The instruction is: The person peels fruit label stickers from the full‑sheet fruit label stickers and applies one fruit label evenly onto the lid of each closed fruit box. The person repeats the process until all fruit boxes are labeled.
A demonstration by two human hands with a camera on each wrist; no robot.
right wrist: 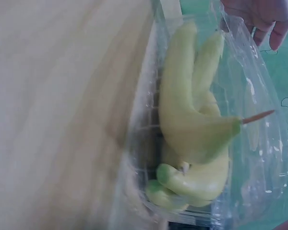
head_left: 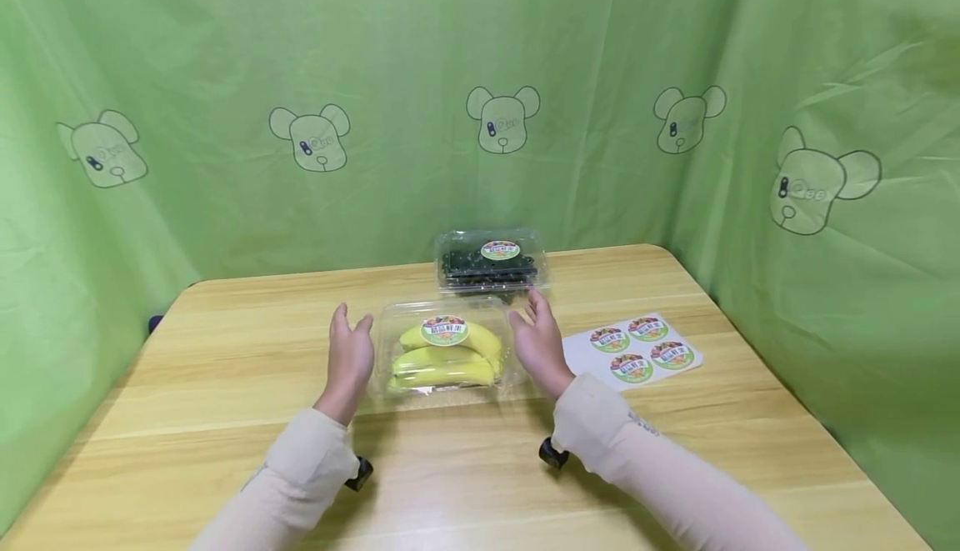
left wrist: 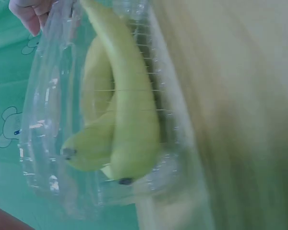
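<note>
A clear plastic clamshell box point(head_left: 390, 330) stands on the table with yellow bananas point(head_left: 442, 365) inside. On its lid is a round fruit-patterned sticker point(head_left: 444, 331). My left hand point(head_left: 351, 361) is beside the box's left side, its fingers extended and nothing in its grasp. At the right side my right hand point(head_left: 542, 344) has its fingers straight and its thumb close to the lid's edge. The left wrist view shows the bananas point(left wrist: 132, 96) through the box wall. A thin brown stem point(right wrist: 258, 116) sticks out from the fruit in the right wrist view.
Behind stands a second clear box point(head_left: 450, 242) with dark contents and a similar sticker on its lid. A white sheet point(head_left: 581, 355) of several round stickers lies to the right, near my right wrist. A green curtain point(head_left: 390, 34) surrounds the wooden table point(head_left: 247, 343).
</note>
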